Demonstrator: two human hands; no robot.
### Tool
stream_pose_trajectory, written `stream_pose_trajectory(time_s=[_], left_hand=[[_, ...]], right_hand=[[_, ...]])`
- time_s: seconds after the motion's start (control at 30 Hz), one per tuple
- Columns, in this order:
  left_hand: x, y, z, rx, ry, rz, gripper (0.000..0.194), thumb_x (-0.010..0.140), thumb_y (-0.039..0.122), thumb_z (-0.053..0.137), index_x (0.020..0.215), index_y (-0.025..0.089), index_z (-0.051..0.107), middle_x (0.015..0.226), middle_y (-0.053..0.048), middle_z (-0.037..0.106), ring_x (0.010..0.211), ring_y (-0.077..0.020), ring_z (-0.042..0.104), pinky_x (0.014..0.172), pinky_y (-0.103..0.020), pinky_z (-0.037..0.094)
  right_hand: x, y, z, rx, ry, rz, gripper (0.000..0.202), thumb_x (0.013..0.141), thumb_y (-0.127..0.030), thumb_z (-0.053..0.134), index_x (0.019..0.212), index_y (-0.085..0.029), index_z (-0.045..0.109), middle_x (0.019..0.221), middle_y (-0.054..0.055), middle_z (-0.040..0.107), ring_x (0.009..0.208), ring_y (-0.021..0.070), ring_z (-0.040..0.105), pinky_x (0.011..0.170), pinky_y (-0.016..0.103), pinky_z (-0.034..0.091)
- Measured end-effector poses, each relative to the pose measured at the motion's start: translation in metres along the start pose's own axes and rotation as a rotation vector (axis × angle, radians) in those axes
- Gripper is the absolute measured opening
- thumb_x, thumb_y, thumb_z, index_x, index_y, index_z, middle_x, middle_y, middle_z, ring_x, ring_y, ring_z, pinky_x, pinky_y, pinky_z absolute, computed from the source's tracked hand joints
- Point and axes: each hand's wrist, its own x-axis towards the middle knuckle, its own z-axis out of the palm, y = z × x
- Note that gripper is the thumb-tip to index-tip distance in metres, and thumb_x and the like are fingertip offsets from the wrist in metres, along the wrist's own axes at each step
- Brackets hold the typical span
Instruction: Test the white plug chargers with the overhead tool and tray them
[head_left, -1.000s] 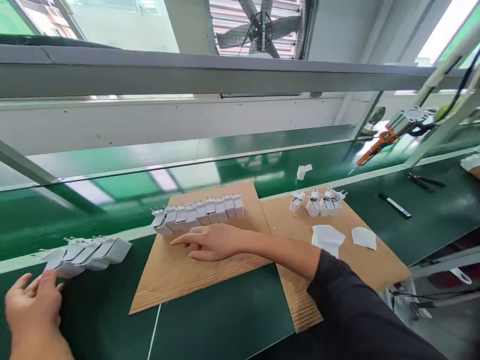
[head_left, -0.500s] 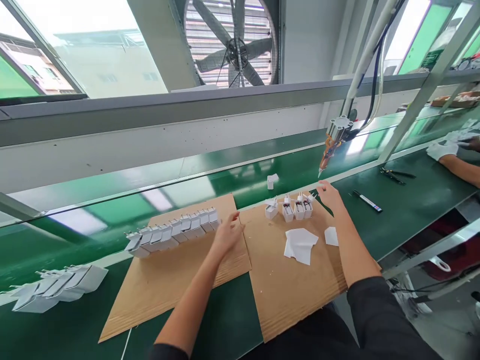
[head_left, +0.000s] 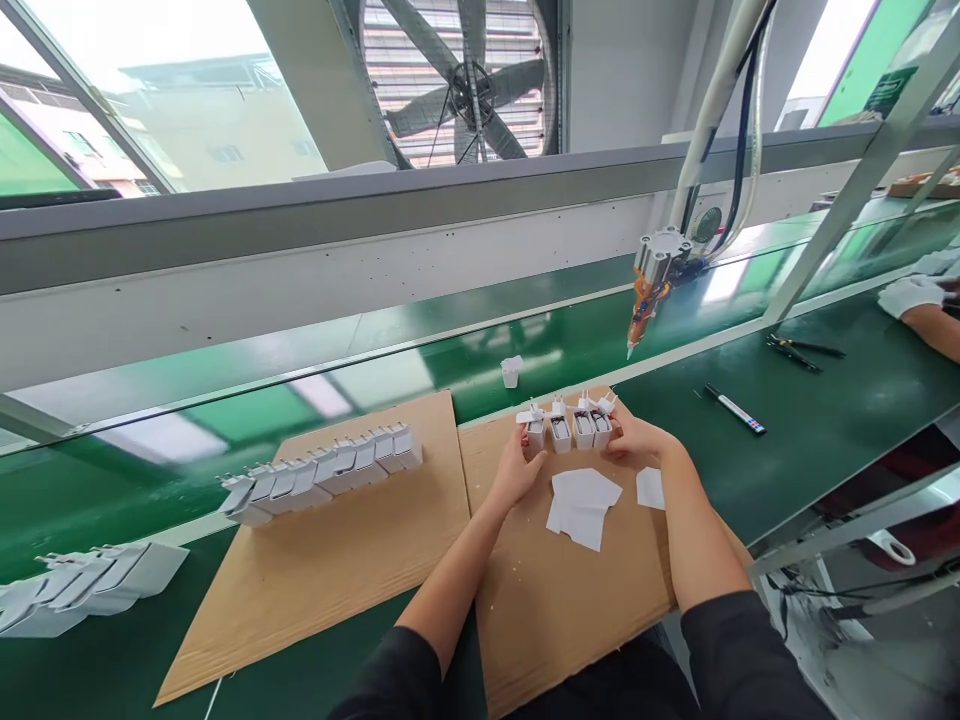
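Note:
Several white plug chargers with exposed prongs stand side by side on the right cardboard sheet [head_left: 525, 600], their tops open and dark parts showing inside. My left hand [head_left: 516, 472] closes on the leftmost charger [head_left: 535, 434], thumb in front and fingers at its left side. At the other end of the row, my right hand [head_left: 637, 437] has its fingers around the rightmost charger [head_left: 601, 430]; some fingertips are hidden behind it. Just in front of the row lie white paper pieces [head_left: 583, 503], and a smaller white piece [head_left: 650, 488] sits near my right wrist.
On the left cardboard [head_left: 337, 560] stands a long row of white chargers [head_left: 330, 475]; another group [head_left: 97, 590] is farther left. One charger [head_left: 511, 371] sits on the green belt. A dispensing nozzle [head_left: 637, 320] hangs above. Pliers [head_left: 802, 350], a marker [head_left: 735, 408] and a co-worker's gloved hand [head_left: 911, 297] are right.
My left hand has moved right, from beside the long row to the leftmost open charger. My right hand has come down and left onto the rightmost one. The view has shifted slightly.

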Motion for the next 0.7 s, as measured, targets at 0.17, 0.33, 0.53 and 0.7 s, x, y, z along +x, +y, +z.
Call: stream_pose_trajectory(time_s=[0.17,0.33,0.53,0.7], left_hand=[[0.004,0.003,0.007,-0.036,-0.098,-0.037,0.060,0.073,0.026,0.066,0.129,0.015,0.050,0.119,-0.014,0.057,0.101,-0.0238,0.059,0.095,-0.041,0.045],[0.010,0.013,0.014,-0.025,-0.115,-0.043,0.051,0.072,0.021,0.065,0.121,0.014,0.054,0.117,-0.013,0.060,0.104,-0.0234,0.059,0.093,-0.037,0.046],[0.026,0.030,0.022,-0.016,-0.165,-0.038,0.034,0.072,0.018,0.064,0.106,0.016,0.061,0.105,-0.008,0.069,0.092,-0.0197,0.065,0.083,-0.029,0.050],[0.046,0.022,-0.002,0.052,0.045,-0.090,0.022,0.071,0.017,0.065,0.093,0.018,0.064,0.099,-0.006,0.069,0.092,-0.0222,0.065,0.086,-0.032,0.049]], right_hand=[[0.006,-0.004,0.005,0.070,-0.087,0.020,0.062,0.065,-0.022,0.072,0.122,-0.021,0.048,0.081,0.002,0.064,0.057,0.0124,0.057,0.048,0.024,0.048],[0.011,-0.004,0.006,0.063,0.001,-0.001,0.065,0.060,-0.026,0.080,0.118,-0.020,0.050,0.079,0.000,0.061,0.061,0.0122,0.056,0.046,0.021,0.048],[0.018,-0.001,0.012,0.011,0.213,-0.012,0.077,0.059,-0.032,0.080,0.127,-0.022,0.044,0.103,0.007,0.058,0.070,0.0148,0.057,0.041,0.021,0.048],[0.020,-0.003,0.014,-0.011,0.278,-0.022,0.080,0.066,-0.036,0.075,0.135,-0.023,0.037,0.099,0.007,0.059,0.067,0.0154,0.056,0.044,0.024,0.050]])
